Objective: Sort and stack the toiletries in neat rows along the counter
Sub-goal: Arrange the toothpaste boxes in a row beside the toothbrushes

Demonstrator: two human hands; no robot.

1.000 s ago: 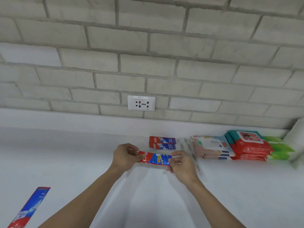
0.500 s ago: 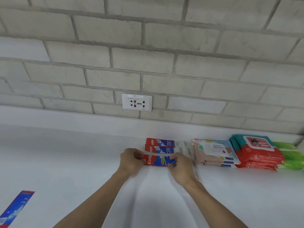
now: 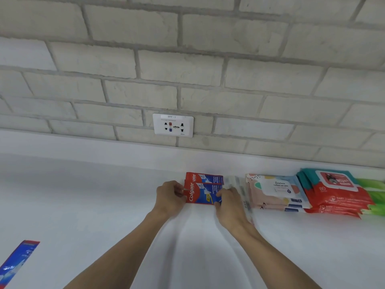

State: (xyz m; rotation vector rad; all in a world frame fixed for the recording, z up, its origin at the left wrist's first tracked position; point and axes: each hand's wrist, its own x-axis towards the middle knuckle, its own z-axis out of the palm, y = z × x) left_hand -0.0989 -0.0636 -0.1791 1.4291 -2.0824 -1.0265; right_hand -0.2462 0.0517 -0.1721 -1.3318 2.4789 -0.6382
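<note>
Because the row looks built outward from the brick wall (image 3: 187,69), left hand (image 3: 169,195) pinches the left end of the Colgate toothpaste box (image 3: 203,195) and right hand (image 3: 228,202) grips the right end. The box sits between them, butted against the second Colgate box (image 3: 205,177) just beyond. Wet wipes packs (image 3: 275,190) lie right of the right hand.

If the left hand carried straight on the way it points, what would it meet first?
The left hand grips the front toothpaste box; going on, it would likely press that box against the rear toothpaste box just behind. Their gap is unclear.
</note>
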